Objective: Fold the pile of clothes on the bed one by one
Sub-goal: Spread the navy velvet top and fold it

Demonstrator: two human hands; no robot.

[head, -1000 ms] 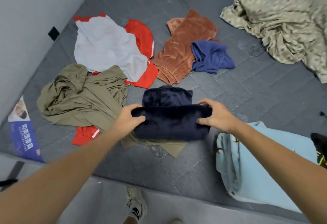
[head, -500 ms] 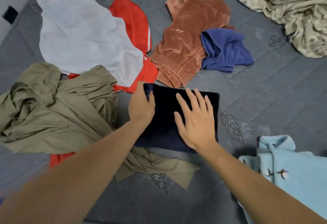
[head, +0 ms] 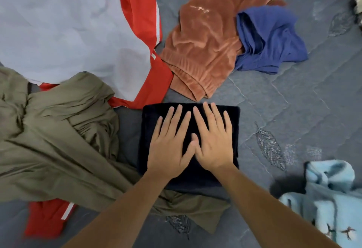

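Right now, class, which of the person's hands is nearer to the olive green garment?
Left. The left hand lies flat on the dark navy folded garment, on the side toward the olive green garment; the right hand rests beside it, farther away.

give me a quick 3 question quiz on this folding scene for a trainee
1. True or false: both hands lie flat with straight fingers on the dark navy folded garment.
2. Which garment overlaps the rust velvet piece? A) olive B) blue C) light blue
3. Fill in: the near edge of the navy garment rests on the ____ garment.

Key:
1. True: left hand and right hand press it side by side.
2. B, the blue garment.
3. Olive, the olive garment.
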